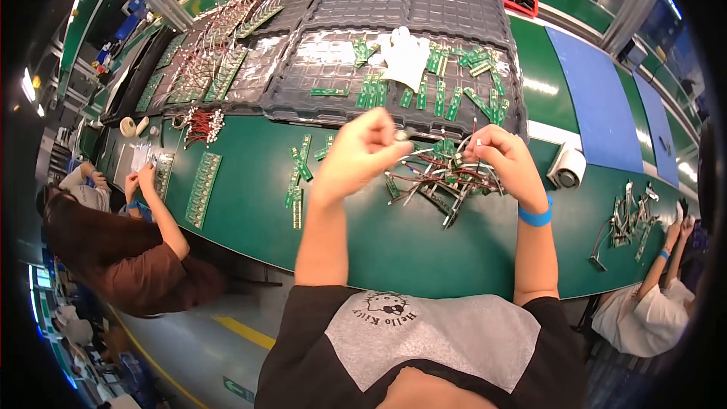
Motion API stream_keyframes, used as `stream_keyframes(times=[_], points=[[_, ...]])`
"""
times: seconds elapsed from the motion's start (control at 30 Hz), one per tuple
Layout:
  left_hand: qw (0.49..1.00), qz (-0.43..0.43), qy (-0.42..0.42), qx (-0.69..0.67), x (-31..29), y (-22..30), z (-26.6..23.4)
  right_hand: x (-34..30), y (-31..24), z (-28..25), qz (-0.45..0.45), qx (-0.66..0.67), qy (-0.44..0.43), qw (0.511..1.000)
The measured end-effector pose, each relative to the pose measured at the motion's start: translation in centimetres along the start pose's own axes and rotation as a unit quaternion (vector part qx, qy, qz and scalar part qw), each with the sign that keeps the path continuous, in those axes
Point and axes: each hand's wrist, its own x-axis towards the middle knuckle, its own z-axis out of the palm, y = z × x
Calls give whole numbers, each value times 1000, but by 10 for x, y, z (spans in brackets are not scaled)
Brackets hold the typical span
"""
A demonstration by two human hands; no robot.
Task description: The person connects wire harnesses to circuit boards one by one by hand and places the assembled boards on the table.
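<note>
While the right hand pinches a small white connector and the left hand's grip cannot be told, gentle tugs should keep the wired circuit boards, heaped between and just below the hands, from snagging.

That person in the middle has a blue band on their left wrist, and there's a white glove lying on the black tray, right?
Not quite: the blue band is on the wrist of the right hand. The head view shows it, with the left wrist bare. The white glove does lie on the black tray.
</note>
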Motion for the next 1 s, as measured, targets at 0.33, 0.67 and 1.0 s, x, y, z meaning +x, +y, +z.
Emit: stream_keyframes(times=[0.33,0.67,1.0], points=[[998,-13,-60,3,11,5,23,12,-48,15,-42,110,-110,987],[946,164,43,275,14,1,44,15,-45,13,37,92,-37,994],[941,167,33,294,13,-8,49,17,-47,10,116,199,-84,969]])
